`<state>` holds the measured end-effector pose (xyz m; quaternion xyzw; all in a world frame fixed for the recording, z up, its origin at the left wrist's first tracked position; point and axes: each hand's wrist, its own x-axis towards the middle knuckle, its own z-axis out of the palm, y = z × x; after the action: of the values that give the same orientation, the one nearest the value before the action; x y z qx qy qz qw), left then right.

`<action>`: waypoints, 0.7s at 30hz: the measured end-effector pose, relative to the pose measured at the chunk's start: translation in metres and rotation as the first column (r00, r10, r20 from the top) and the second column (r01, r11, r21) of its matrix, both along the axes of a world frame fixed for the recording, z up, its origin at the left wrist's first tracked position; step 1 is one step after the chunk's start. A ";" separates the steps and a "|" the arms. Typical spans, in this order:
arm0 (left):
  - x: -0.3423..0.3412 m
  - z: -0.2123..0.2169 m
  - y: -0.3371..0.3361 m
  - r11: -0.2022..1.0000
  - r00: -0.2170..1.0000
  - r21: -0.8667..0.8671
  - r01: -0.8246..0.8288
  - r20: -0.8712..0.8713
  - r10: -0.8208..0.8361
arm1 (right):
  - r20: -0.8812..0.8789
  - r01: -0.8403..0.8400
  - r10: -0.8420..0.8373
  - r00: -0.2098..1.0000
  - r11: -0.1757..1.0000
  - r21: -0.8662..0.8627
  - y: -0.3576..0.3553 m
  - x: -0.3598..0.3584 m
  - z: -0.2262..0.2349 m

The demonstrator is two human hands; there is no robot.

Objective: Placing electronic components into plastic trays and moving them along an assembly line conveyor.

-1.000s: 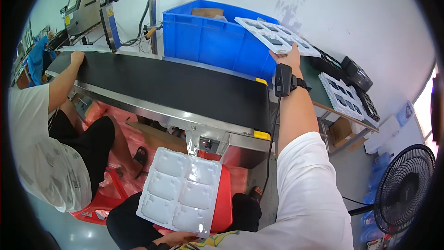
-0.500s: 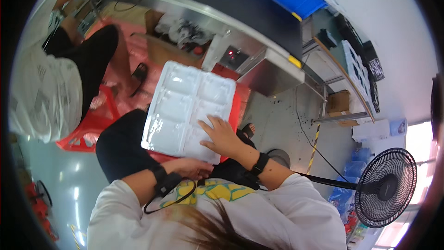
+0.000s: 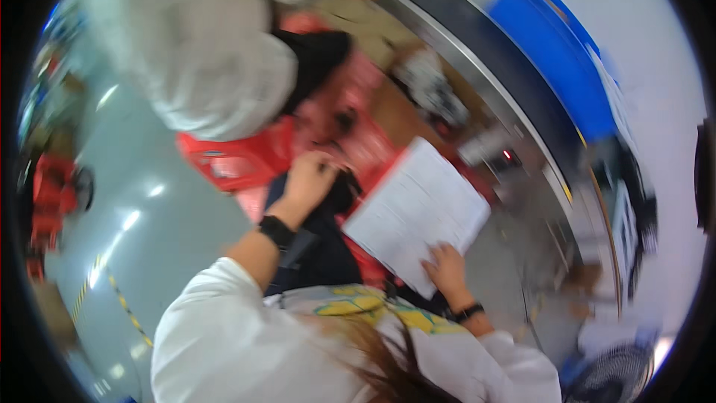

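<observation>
A white plastic tray (image 3: 418, 216) with shallow compartments lies tilted over a red surface in front of my lap; motion blurs its details. My right hand (image 3: 446, 272) rests on the tray's near right edge, its fingers apart. To the left of the tray, my left hand (image 3: 312, 179) is off it, above my dark-clothed leg. A small dark patch shows at its fingertips, too smeared to tell whether it is held. Both wrists wear black bands.
A person in a white top (image 3: 216, 67) sits close at the far left on a red stool (image 3: 239, 160). A metal-edged conveyor (image 3: 514, 67) runs along the far right, with a blue bin (image 3: 552, 52) on it. A black fan (image 3: 611, 377) stands at the lower right.
The view has swung left, so the scene sits further right. My left hand has left the tray's near edge and reached forward and left. My right hand stays on the tray.
</observation>
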<state>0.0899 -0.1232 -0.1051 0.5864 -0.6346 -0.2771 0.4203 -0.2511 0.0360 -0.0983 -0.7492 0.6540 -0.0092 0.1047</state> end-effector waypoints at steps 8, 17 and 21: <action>-0.007 0.042 0.132 0.991 0.667 0.064 0.118 0.734 -0.127 | -0.183 0.195 -0.237 0.954 0.956 -0.217 -0.001 -0.043 -0.004; -0.033 0.029 0.169 0.975 0.759 0.210 0.074 0.622 -0.191 | -0.223 0.205 -0.213 0.951 0.977 -0.058 -0.024 -0.074 -0.034; -0.033 0.030 0.176 0.972 0.752 0.234 0.018 0.638 -0.168 | -0.273 0.172 -0.219 0.937 0.967 -0.187 -0.006 -0.068 -0.047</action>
<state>0.0569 0.0529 -0.0755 0.6553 -0.7361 -0.1421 0.0926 -0.3191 0.0296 -0.1450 -0.6795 0.7307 0.0383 -0.0546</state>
